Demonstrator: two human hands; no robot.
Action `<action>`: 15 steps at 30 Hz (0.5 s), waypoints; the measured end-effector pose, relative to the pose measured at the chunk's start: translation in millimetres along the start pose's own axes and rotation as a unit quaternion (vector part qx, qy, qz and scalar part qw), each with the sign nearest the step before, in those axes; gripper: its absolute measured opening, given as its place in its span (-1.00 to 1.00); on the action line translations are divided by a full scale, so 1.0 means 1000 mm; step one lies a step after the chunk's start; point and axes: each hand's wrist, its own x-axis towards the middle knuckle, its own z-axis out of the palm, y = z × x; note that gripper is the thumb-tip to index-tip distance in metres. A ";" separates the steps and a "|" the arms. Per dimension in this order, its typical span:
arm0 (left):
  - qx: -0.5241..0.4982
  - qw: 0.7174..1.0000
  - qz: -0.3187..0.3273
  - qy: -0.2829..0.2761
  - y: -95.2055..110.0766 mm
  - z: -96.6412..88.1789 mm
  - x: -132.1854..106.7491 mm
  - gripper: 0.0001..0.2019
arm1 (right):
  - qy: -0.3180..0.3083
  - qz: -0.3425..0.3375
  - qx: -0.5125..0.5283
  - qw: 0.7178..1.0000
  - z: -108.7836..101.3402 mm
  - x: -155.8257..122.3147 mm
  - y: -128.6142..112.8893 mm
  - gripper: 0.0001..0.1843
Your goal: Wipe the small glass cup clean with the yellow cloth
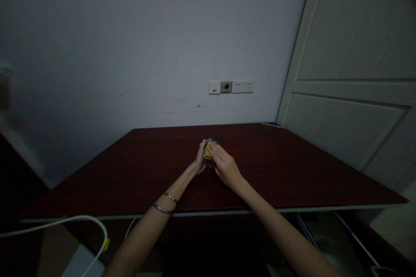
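Both hands meet above the middle of the dark red tabletop (156,151). My left hand (199,161), with two bracelets on its wrist, is curved round the left side of a small, shiny, glass-like object (212,140), mostly covered by the hands. My right hand (225,165) presses a folded yellow cloth (207,152) against that object with its fingers together. The cloth shows between the two hands. What kind of object it is I cannot tell in the dim light.
A row of sockets (242,87) is set in the pale wall (162,43) behind the table. A white panelled door (351,60) stands at the right. A white cable (87,217) with a yellow tag loops past the table's front left edge.
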 end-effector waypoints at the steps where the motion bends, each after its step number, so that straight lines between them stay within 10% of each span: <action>1: 0.011 1.000 -0.002 -0.012 -0.001 0.000 0.000 -0.41 | 0.001 0.000 0.001 1.000 -0.001 0.002 0.001 -0.28; 15: 0.061 0.997 0.030 -0.025 0.000 0.002 -0.002 -0.41 | -0.025 -0.002 0.148 0.989 -0.023 0.023 0.023 -0.41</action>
